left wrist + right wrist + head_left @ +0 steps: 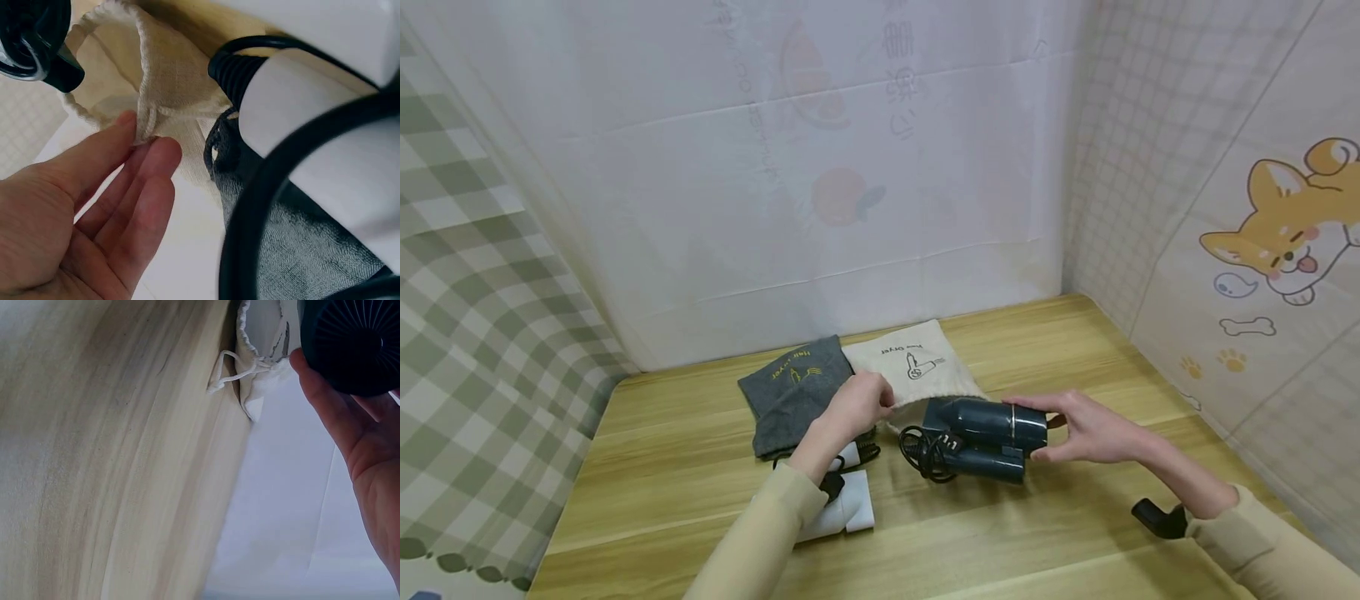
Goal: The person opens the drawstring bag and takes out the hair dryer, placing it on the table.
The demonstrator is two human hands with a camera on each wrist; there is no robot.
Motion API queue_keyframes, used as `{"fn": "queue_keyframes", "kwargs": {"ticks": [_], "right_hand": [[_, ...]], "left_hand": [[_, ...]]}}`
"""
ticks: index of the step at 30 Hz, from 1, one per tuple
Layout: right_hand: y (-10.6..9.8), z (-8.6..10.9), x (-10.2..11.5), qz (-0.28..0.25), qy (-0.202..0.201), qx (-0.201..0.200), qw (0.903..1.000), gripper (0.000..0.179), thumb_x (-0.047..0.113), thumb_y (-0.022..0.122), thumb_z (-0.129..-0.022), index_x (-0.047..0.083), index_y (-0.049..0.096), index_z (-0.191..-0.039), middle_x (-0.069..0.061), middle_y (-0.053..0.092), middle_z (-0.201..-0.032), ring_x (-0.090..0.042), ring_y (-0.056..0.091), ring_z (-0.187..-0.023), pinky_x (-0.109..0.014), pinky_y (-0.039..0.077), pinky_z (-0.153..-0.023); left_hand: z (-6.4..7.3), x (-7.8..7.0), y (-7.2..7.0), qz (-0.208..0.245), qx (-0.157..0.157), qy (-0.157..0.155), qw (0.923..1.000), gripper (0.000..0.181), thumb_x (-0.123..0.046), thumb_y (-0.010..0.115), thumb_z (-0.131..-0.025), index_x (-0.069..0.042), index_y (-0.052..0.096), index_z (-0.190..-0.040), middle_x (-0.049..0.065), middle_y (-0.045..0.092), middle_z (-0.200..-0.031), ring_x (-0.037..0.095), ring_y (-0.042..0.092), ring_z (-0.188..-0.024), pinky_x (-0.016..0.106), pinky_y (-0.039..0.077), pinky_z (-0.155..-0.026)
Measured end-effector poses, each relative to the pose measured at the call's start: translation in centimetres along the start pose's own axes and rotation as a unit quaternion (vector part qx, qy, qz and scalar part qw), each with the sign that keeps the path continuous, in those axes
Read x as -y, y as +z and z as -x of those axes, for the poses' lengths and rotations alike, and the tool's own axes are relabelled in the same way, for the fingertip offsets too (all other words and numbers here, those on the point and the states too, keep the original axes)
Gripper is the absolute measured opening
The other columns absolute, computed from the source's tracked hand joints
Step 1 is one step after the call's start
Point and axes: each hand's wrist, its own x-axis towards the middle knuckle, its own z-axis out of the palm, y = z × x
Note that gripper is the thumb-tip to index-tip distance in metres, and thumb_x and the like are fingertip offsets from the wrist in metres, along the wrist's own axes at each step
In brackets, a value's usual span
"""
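Note:
A dark blue folded hair dryer is in my right hand, thumb and fingers around its rear end. The right wrist view shows that end's round vent grille. Its bundled black cord and plug face the mouth of a beige drawstring bag printed with a dryer picture. Between thumb and fingertips my left hand pinches the bag's gathered rim. The bag's mouth gapes, as the left wrist view shows.
Left of the beige bag lies a grey drawstring bag. A white hair dryer with a black cord sits below my left hand, partly behind the sleeve. A black curved piece lies near my right forearm. Cloth walls enclose the wooden table.

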Motion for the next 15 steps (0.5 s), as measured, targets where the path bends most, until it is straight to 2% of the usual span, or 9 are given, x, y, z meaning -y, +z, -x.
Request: {"fn": "queue_keyframes", "kwargs": {"ticks": [2, 3, 4, 5, 8, 11, 15], "right_hand": [[-0.1, 0.1, 0.0, -0.003, 0.0, 0.01, 0.9999, 0.076, 0.02, 0.086, -0.085, -0.001, 0.054, -0.15, -0.022, 0.073, -0.132, 0.003, 0.069, -0.1, -0.033, 0.065, -0.087], [-0.1, 0.2, 0.1, -0.008, 0.002, 0.013, 0.9999, 0.076, 0.019, 0.086, -0.084, -0.002, 0.054, -0.15, -0.021, 0.073, -0.132, 0.003, 0.069, -0.1, -0.032, 0.065, -0.087], [-0.1, 0.2, 0.2, -0.012, 0.003, 0.017, 0.9998, 0.076, 0.018, 0.086, -0.084, -0.002, 0.054, -0.15, -0.021, 0.072, -0.134, 0.003, 0.069, -0.101, -0.031, 0.064, -0.087], [-0.1, 0.3, 0.2, -0.018, 0.003, 0.02, 0.9996, 0.077, 0.017, 0.086, -0.084, -0.002, 0.053, -0.15, -0.021, 0.072, -0.134, 0.003, 0.069, -0.102, -0.03, 0.064, -0.087], [-0.1, 0.4, 0.4, -0.034, 0.004, 0.029, 0.999, 0.077, 0.014, 0.087, -0.082, -0.003, 0.053, -0.149, -0.022, 0.07, -0.138, 0.002, 0.068, -0.104, -0.027, 0.063, -0.088], [0.1, 0.5, 0.5, -0.035, -0.005, 0.032, 0.9989, 0.077, 0.013, 0.087, -0.081, -0.002, 0.054, -0.15, -0.024, 0.067, -0.142, 0.002, 0.068, -0.109, -0.027, 0.063, -0.088], [0.3, 0.3, 0.8, -0.016, -0.014, 0.032, 0.9992, 0.077, 0.015, 0.087, -0.081, 0.003, 0.055, -0.15, -0.021, 0.067, -0.144, 0.001, 0.066, -0.115, -0.028, 0.063, -0.087]], "left_hand": [[-0.1, -0.1, 0.2, -0.004, -0.004, -0.002, 1.0, 0.022, -0.006, 0.077, -0.094, -0.006, 0.074, -0.072, 0.001, 0.068, -0.066, 0.01, 0.049, -0.057, 0.025, 0.042, -0.059], [-0.2, -0.2, 0.3, -0.003, -0.007, -0.004, 1.0, 0.03, -0.006, 0.077, -0.095, -0.006, 0.068, -0.066, 0.0, 0.059, -0.059, 0.01, 0.041, -0.054, 0.025, 0.037, -0.058], [-0.2, -0.3, 0.3, -0.001, -0.011, -0.01, 0.9999, 0.033, -0.005, 0.076, -0.095, -0.007, 0.065, -0.064, -0.002, 0.054, -0.056, 0.009, 0.037, -0.054, 0.025, 0.034, -0.058], [-0.2, -0.4, 0.4, -0.001, -0.016, -0.016, 0.9997, 0.033, -0.004, 0.075, -0.095, -0.008, 0.066, -0.064, -0.003, 0.054, -0.057, 0.009, 0.038, -0.053, 0.025, 0.036, -0.057], [-0.4, -0.6, 0.5, 0.004, -0.04, -0.042, 0.9983, 0.028, -0.004, 0.074, -0.096, -0.008, 0.071, -0.069, 0.002, 0.064, -0.063, 0.011, 0.05, -0.055, 0.026, 0.045, -0.057], [-0.6, -0.9, 0.5, 0.008, -0.075, -0.068, 0.9948, 0.014, -0.004, 0.074, -0.096, -0.006, 0.081, -0.085, 0.011, 0.079, -0.085, 0.018, 0.069, -0.067, 0.032, 0.059, -0.065], [-1.0, -1.3, 0.4, 0.026, -0.126, -0.085, 0.9881, 0.012, -0.005, 0.072, -0.098, -0.004, 0.081, -0.089, 0.013, 0.081, -0.091, 0.022, 0.074, -0.072, 0.035, 0.062, -0.068]]}}
